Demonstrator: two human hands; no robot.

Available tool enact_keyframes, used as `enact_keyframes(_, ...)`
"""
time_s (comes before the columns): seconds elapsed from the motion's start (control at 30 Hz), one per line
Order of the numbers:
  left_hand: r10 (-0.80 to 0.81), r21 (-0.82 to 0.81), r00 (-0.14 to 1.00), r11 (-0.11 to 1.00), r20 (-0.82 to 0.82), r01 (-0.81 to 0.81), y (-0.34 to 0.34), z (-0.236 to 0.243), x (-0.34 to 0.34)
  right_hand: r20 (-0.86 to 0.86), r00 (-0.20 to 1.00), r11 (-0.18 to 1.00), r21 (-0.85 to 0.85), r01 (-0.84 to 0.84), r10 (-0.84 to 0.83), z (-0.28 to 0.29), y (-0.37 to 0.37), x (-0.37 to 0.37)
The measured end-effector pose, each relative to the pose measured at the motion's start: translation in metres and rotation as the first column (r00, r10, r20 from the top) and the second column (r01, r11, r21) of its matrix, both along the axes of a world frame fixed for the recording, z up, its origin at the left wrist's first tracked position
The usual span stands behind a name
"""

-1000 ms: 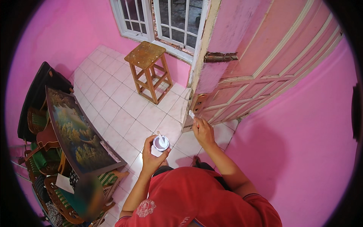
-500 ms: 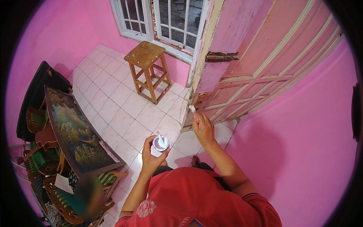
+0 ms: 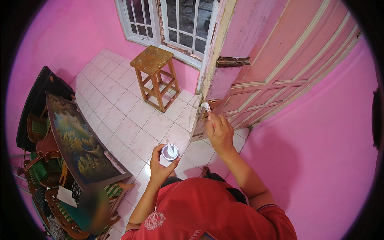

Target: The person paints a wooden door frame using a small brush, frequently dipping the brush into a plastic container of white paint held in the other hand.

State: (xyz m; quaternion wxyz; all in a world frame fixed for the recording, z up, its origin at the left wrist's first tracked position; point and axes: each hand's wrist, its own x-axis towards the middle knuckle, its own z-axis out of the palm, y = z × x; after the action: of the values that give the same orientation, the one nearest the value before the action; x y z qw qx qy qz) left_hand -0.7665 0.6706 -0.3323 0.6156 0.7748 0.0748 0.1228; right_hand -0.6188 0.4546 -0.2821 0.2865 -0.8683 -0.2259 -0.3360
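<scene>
My left hand is wrapped round a small round tub with whitish paint-like stuff inside. A small pale stick or spatula leans in the tub, its end above the rim. My right hand closes on the handle of a paintbrush with white-coated bristles. The brush head is at the edge of the pink panelled door, by the metal lock fitting; whether it touches the wood I cannot tell.
A wooden stool stands ahead, beneath the white-framed window. On the left, a framed landscape painting leans against stacked chairs with striped green cushions. A pink wall is at the right, above pale floor tiles.
My right hand has moved slightly up and to the right, bringing the brush from beside the door edge up near the lock fitting. My left hand keeps its place with the tub.
</scene>
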Motion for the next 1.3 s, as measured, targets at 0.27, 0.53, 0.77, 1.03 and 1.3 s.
enact_keyframes(0.27, 0.011, -0.013, 1.000, 1.000, 0.005, -0.011, 0.002, -0.001, 0.000, -0.070, 0.997, 0.997, 0.076, -0.034, 0.040, 0.015, -0.012, -0.020)
enact_keyframes(0.53, 0.021, -0.011, 1.000, 1.000, 0.000, -0.021, 0.005, -0.002, 0.001, -0.599, 0.776, 0.858, 0.489, 0.159, 0.198, -0.089, -0.028, -0.027)
enact_keyframes(0.77, 0.024, 0.010, 1.000, 1.000, 0.003, -0.024, 0.006, -0.003, 0.000, -0.745, 0.331, 0.478, 0.639, 0.602, 0.579, -0.125, -0.035, -0.028)
enact_keyframes(1.03, 0.018, 0.006, 1.000, 1.000, -0.016, -0.017, 0.007, -0.007, -0.001, -0.677, 0.183, 0.297, 0.527, 0.796, 0.713, -0.112, -0.011, -0.025)
enact_keyframes(1.3, 0.019, 0.007, 1.000, 1.000, -0.006, -0.019, 0.007, -0.008, -0.001, -0.582, 0.240, 0.192, 0.582, 0.790, 0.777, -0.111, -0.003, -0.013)
